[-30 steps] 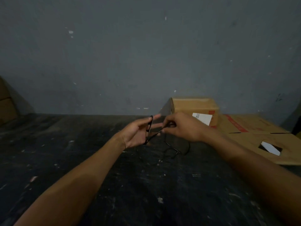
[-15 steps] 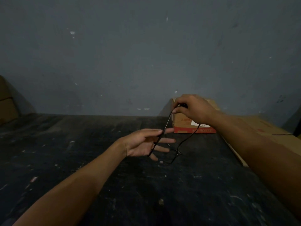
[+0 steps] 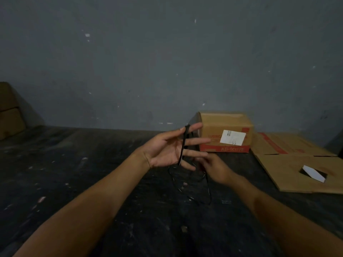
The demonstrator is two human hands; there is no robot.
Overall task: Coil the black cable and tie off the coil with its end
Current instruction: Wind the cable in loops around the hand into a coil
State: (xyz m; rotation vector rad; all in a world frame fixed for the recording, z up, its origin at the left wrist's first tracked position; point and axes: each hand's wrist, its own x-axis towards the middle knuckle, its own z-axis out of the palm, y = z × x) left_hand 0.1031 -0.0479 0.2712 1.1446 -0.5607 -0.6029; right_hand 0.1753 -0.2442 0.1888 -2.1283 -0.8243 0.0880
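Observation:
My left hand (image 3: 167, 149) is held palm up over the dark floor with its fingers spread and straight. The thin black cable (image 3: 183, 145) is looped in several turns across these fingers, from beside the thumb down past the little finger. The rest of the cable hangs below and lies in a loose loop on the floor. My right hand (image 3: 217, 169) is just below and right of the left fingers. It is blurred by motion, and its curled fingers grip the cable strand that leads down to the floor.
A closed cardboard box (image 3: 225, 132) with a white label stands against the grey wall behind my hands. A flattened cardboard sheet (image 3: 297, 164) with a cut-out lies to the right. More boxes (image 3: 9, 112) sit at the far left. The floor is dark and speckled.
My right hand, raised high with the strand half a second ago, has swung down under my left fingers, bringing the cable round the hand. My left hand rose slightly.

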